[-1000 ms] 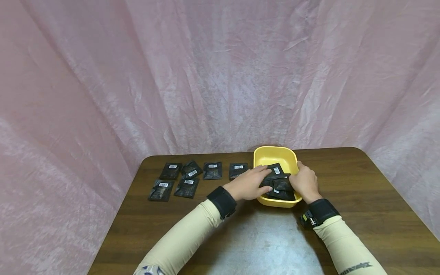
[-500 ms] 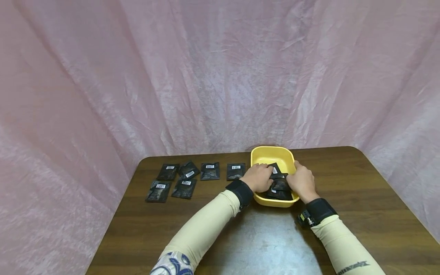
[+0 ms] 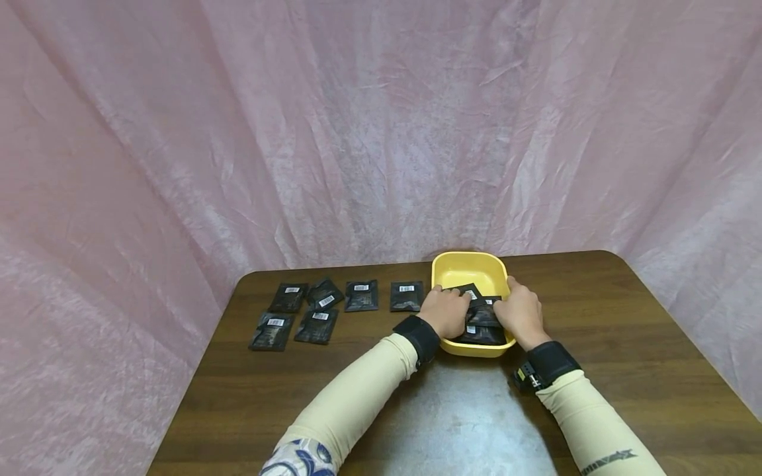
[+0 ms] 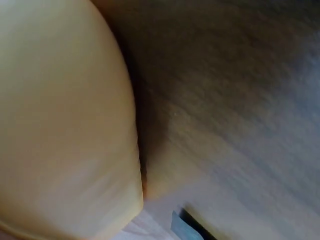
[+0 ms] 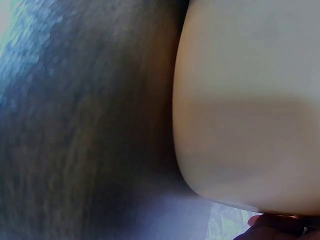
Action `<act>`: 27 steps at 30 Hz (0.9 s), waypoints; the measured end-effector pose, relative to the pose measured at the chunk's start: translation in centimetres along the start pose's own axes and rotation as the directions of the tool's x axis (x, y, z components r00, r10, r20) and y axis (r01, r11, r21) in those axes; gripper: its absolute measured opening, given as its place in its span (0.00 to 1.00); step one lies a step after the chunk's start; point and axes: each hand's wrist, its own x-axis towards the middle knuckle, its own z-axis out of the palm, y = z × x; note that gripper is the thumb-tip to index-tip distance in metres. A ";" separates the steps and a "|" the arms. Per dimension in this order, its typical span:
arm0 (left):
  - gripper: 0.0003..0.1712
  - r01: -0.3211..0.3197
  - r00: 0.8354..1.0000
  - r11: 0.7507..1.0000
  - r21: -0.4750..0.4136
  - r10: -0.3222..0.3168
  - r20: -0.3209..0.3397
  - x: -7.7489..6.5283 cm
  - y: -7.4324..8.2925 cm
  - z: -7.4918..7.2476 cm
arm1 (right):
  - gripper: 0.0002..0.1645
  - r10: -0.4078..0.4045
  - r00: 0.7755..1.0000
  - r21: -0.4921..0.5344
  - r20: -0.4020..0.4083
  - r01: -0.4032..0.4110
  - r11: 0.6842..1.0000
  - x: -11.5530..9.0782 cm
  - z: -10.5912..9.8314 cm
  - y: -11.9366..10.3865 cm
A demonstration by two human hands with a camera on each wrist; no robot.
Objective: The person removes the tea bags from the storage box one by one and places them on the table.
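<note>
A yellow plastic tub (image 3: 470, 352) stands near the back edge of the table, with several flat black packets (image 3: 483, 334) heaped in its near half. My left hand (image 3: 443, 313) reaches over the tub's left rim, fingers curled on a black packet (image 3: 466, 289) with a white barcode label; the fingertips are partly hidden. On the opposite side, my right hand (image 3: 524, 316) grips the tub's right rim, its lower fingers out of sight. Both wrist views show mostly a blurred pale surface close up beside the wood, without the fingers' hold.
Left of the tub, several more black packets (image 3: 361, 295) lie label-up on the brown wooden table (image 3: 619, 344). One packet (image 3: 407, 296) is close to the tub's left wall. A pink curtain (image 3: 381, 132) hangs behind the table's back edge.
My left hand's fingers have gone from spread to curled over the packets, and the packet beneath them has turned slightly. My right hand keeps its hold on the rim. The view has shifted a little.
</note>
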 end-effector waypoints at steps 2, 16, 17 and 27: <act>0.24 0.008 1.000 1.000 0.023 -0.007 -0.006 -0.1 0.2 0.0 | 0.46 -0.004 1.000 -0.002 0.003 0.004 1.000 0.0 0.1 0.0; 0.15 0.070 0.992 0.994 0.086 -0.060 -0.111 -0.2 0.6 0.2 | 0.41 -0.047 0.998 -0.024 -0.046 0.046 0.999 -0.1 0.1 0.1; 0.14 0.076 0.991 0.994 0.080 -0.066 -0.119 -0.2 0.6 0.2 | 0.42 -0.048 0.998 -0.023 -0.043 0.047 0.999 -0.2 0.1 0.1; 0.13 0.100 0.969 0.992 -0.071 -0.114 -0.218 -0.2 0.2 0.3 | 0.35 -0.074 0.995 -0.038 -0.066 0.071 0.997 -0.2 0.1 0.1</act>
